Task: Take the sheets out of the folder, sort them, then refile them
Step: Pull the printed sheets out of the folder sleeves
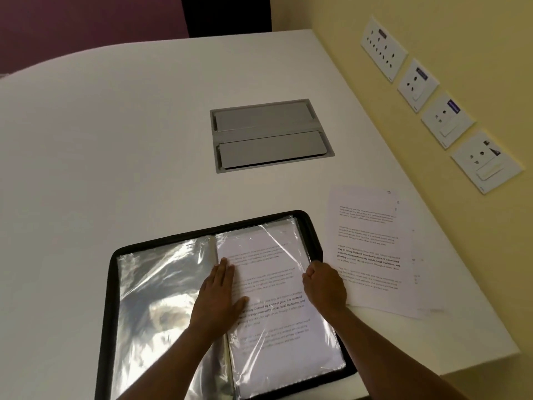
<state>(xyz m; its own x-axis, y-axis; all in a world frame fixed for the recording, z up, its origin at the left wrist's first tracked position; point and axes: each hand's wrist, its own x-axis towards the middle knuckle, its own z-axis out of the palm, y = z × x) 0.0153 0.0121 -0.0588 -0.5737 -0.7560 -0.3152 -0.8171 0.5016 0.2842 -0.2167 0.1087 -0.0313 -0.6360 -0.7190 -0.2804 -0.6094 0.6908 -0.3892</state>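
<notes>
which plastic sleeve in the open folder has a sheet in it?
The right-hand clear plastic sleeve, under both hands, shows a printed sheet inside. The left-hand clear sleeve shows only shiny, glaring plastic.

A white surface (115,140) carries a recessed grey cable hatch (269,135) with two closed flaps, and four white socket plates (383,49) run along the yellow wall (461,39) beside it.

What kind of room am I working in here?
Probably an office or meeting room: a large white table with a built-in grey cable hatch, and a row of wall sockets beside it.
</notes>
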